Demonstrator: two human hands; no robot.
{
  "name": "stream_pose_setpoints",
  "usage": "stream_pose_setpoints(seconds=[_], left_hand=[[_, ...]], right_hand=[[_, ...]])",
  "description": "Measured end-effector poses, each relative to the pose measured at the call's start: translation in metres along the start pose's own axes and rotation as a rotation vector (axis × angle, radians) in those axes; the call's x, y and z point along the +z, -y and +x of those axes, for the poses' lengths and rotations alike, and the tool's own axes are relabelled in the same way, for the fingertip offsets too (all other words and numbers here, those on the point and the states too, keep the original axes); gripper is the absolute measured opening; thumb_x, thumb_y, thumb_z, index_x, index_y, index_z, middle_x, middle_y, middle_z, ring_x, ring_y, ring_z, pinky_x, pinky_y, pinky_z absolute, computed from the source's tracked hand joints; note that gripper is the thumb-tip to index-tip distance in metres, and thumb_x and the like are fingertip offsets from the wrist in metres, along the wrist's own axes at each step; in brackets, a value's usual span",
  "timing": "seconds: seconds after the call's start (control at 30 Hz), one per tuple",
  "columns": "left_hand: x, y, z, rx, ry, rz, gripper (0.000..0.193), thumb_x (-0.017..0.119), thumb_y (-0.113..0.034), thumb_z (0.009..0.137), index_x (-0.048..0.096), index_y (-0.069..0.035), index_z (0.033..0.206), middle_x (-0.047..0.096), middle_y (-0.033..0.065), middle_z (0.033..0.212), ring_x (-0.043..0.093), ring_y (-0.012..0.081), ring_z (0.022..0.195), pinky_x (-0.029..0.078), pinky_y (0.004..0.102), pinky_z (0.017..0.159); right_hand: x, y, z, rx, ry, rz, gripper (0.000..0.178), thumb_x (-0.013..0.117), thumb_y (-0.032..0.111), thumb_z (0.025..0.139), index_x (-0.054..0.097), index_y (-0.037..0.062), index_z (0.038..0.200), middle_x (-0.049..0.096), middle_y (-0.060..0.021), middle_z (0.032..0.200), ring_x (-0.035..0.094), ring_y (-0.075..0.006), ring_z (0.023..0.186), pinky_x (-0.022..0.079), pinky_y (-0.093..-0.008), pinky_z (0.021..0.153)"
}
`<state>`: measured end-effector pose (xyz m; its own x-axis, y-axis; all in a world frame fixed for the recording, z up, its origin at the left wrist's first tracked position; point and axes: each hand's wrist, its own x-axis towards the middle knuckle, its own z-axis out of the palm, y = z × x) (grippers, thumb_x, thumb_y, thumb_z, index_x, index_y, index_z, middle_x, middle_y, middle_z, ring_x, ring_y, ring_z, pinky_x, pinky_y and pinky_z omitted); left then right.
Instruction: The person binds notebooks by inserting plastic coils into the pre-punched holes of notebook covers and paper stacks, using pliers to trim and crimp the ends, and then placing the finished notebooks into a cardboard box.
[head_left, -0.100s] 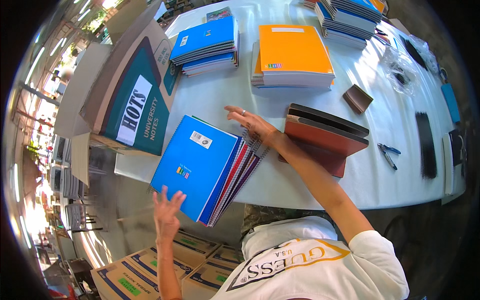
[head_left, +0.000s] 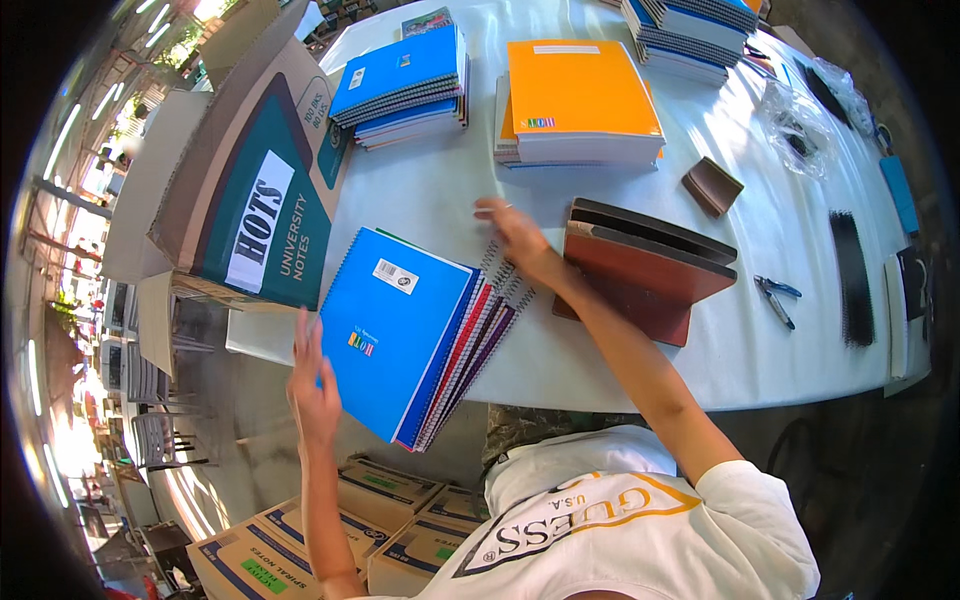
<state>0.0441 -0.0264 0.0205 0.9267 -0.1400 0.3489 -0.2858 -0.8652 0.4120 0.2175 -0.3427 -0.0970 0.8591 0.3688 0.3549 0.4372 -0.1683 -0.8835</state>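
1. A fanned stack of spiral notebooks lies at the near edge of the white table. Its blue top cover faces up, and its lower corner hangs past the edge.
2. The left hand is open with fingers spread, just beside the overhanging blue cover. It grips nothing; it looks placed to steady that edge so the stack does not slide off.
3. The right hand rests flat and open near the wire bindings on the far side of the stack, holding nothing. That would square the fan from the spine side.
4. A dark brown stand sits just right of that hand.
5. A large cardboard box stands to the left.
6. Blue and orange notebook piles lie farther back.
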Motion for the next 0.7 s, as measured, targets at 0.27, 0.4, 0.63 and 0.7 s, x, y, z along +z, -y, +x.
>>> stream_pose_setpoints(seconds=[0.27, 0.4, 0.63, 0.7], left_hand=[[0.071, 0.101, 0.140, -0.506, 0.430, -0.210, 0.065, 0.043, -0.046, 0.101, 0.037, -0.001, 0.147, 0.044, 0.0210, 0.147, 0.042, 0.0327, 0.136, 0.032, 0.0357, 0.112], [0.083, 0.074, 0.149, -0.453, 0.511, -0.233, 0.067, 0.047, -0.049, 0.099, 0.041, 0.001, 0.144, 0.047, 0.0240, 0.143, 0.042, 0.0345, 0.136, 0.032, 0.0363, 0.112], [0.104, -0.059, 0.154, 0.331, 0.589, 0.145, 0.077, 0.070, -0.050, 0.081, 0.052, 0.000, 0.136, 0.034, 0.0244, 0.152, 0.028, 0.0400, 0.143, 0.024, 0.0555, 0.114], [0.118, -0.100, 0.141, 0.353, 0.939, 0.350, 0.082, 0.072, -0.053, 0.075, 0.052, -0.002, 0.136, 0.047, 0.0223, 0.144, 0.031, 0.0397, 0.142, 0.022, 0.0619, 0.113]], right_hand=[[0.017, 0.099, -0.084, -0.461, 0.107, -0.347, 0.052, 0.055, 0.012, 0.097, 0.037, 0.0048, 0.146, 0.034, -0.0158, 0.153, 0.033, -0.0293, 0.142, 0.022, -0.0448, 0.119], [0.054, 0.104, -0.125, -0.405, 0.254, -0.321, 0.065, 0.062, 0.013, 0.088, 0.035, 0.0054, 0.147, 0.030, -0.0126, 0.156, 0.029, -0.0272, 0.145, 0.019, -0.0503, 0.120], [-0.138, 0.126, -0.236, -0.062, -0.389, -0.696, 0.016, 0.056, 0.005, 0.092, 0.062, 0.0040, 0.107, 0.061, -0.0117, 0.109, 0.056, -0.0255, 0.104, 0.045, -0.0378, 0.091], [-0.205, 0.129, -0.248, 0.176, -0.754, -1.000, 0.008, 0.056, 0.004, 0.096, 0.062, 0.0000, 0.099, 0.064, -0.0112, 0.092, 0.063, -0.0276, 0.083, 0.050, -0.0350, 0.078]])
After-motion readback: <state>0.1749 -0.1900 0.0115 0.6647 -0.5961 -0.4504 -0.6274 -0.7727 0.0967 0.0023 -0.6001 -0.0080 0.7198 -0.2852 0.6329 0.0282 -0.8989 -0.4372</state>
